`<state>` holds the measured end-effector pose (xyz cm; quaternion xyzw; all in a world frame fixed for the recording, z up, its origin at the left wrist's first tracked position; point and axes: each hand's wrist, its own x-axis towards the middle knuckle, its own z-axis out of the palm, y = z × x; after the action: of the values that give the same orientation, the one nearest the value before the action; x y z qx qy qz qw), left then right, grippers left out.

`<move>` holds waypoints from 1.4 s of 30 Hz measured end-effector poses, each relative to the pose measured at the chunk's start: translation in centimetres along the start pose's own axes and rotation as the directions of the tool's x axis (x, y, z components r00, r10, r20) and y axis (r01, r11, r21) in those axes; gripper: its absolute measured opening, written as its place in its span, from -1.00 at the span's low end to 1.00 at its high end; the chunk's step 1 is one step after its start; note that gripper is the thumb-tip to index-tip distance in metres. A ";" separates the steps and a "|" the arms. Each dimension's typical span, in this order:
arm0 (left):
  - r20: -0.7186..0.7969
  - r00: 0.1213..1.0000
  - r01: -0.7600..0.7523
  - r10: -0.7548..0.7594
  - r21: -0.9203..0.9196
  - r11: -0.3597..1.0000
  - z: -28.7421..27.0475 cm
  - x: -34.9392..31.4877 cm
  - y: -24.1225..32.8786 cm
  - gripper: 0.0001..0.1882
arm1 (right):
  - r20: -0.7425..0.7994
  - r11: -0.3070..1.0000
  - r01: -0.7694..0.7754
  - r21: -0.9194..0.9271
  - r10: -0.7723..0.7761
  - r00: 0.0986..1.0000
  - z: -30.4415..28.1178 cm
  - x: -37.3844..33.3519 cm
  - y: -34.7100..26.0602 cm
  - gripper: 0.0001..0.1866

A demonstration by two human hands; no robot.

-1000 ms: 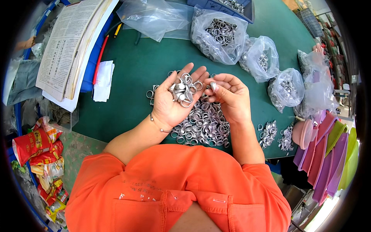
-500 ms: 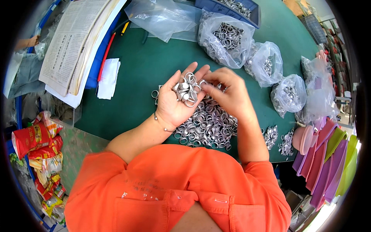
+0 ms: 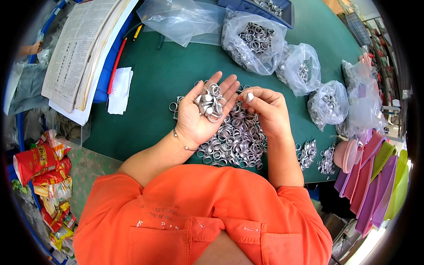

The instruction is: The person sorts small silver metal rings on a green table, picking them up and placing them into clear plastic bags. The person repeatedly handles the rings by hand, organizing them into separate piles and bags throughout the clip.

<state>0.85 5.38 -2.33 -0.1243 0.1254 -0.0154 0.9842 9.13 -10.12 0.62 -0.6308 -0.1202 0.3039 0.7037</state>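
Holds a loose cluster of metal rings (image 3: 210, 104) on the upturned palm of the left hand (image 3: 193, 114), with fingers spread wide. Pinches one small metal piece (image 3: 250, 96) narrowly between thumb and fingers of the right hand (image 3: 268, 109), just beside the left fingertips. Note a large pile of rings (image 3: 234, 142) on the green table (image 3: 148, 84), between left forearm (image 3: 157, 152) and right forearm (image 3: 282, 159). Note two small heaps (image 3: 306, 155) farther right. Note a large clear bag (image 3: 274, 53) containing rings, beyond the right hand.
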 end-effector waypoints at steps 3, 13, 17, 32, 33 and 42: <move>0.002 1.000 -0.002 0.002 0.006 1.000 -0.1 0.0 0.0 -0.61 | -0.012 0.993 -0.066 0.096 0.068 0.998 -0.1 -0.2 0.0 -0.86; -0.010 0.999 0.051 -0.050 0.064 0.997 0.2 0.0 -0.3 -0.59 | 0.136 0.175 0.497 -0.850 -0.839 0.528 -0.3 3.3 -4.4 -0.70; 0.076 0.996 0.037 -0.043 0.079 0.996 -0.4 0.1 0.3 -0.56 | 0.330 0.334 0.616 -0.714 -0.615 0.716 1.5 4.2 -3.9 -0.70; 0.128 0.985 0.099 -0.117 0.138 0.985 -1.5 -0.3 0.3 -0.55 | 0.315 0.420 0.478 -0.771 -0.401 0.860 3.8 0.6 -2.0 -0.84; 0.108 0.988 0.092 -0.109 0.151 0.984 -1.5 -0.3 0.2 -0.56 | 0.265 0.439 0.396 -0.806 -0.331 0.906 4.0 0.3 -2.3 -0.87; 0.089 0.990 0.092 -0.105 0.146 0.985 -1.2 -0.3 0.1 -0.62 | 0.049 0.592 0.397 -0.701 -0.516 0.855 3.1 0.2 -0.3 -0.85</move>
<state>0.23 5.18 -3.36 -0.0609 0.0701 -0.0670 0.9934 7.64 -7.50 1.43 -0.8154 -0.3256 -0.0058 0.4786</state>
